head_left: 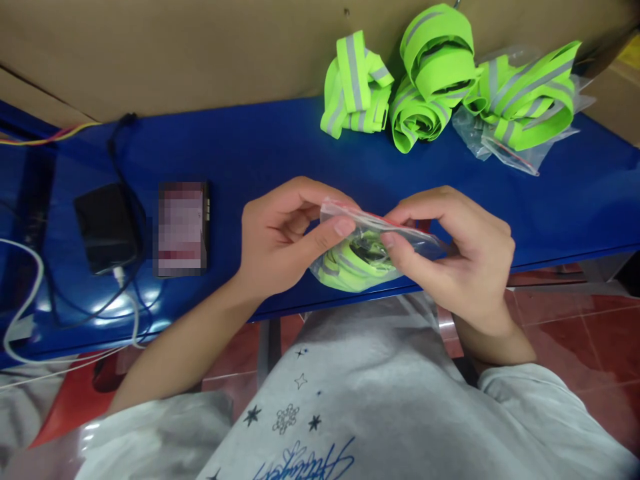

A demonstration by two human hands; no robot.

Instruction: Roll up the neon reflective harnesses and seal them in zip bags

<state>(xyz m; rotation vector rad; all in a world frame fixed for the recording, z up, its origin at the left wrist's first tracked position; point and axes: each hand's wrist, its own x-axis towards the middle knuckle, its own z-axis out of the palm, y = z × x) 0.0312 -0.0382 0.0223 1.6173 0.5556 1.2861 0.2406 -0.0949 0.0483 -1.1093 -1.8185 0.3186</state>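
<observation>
Between my two hands is a clear zip bag (367, 257) with a coiled neon-green reflective strap (350, 267) inside. A red-edged strip runs along the bag's top. My left hand (285, 240) pinches the bag's upper left corner, thumb in front and fingers behind. Farther along the same top edge, my right hand (455, 250) grips with thumb and fingertips. Whether the seal is closed all the way across, I cannot tell. The bag is held over the front edge of the blue table (280, 147).
Green reflective straps (355, 87) lie bundled at the back, beside more coiled ones (435, 67). Another bundle (530, 100) rests on clear plastic bags at the right. To the left are a phone (181, 227), a black box-shaped device (107, 227) and loose cables (35, 267).
</observation>
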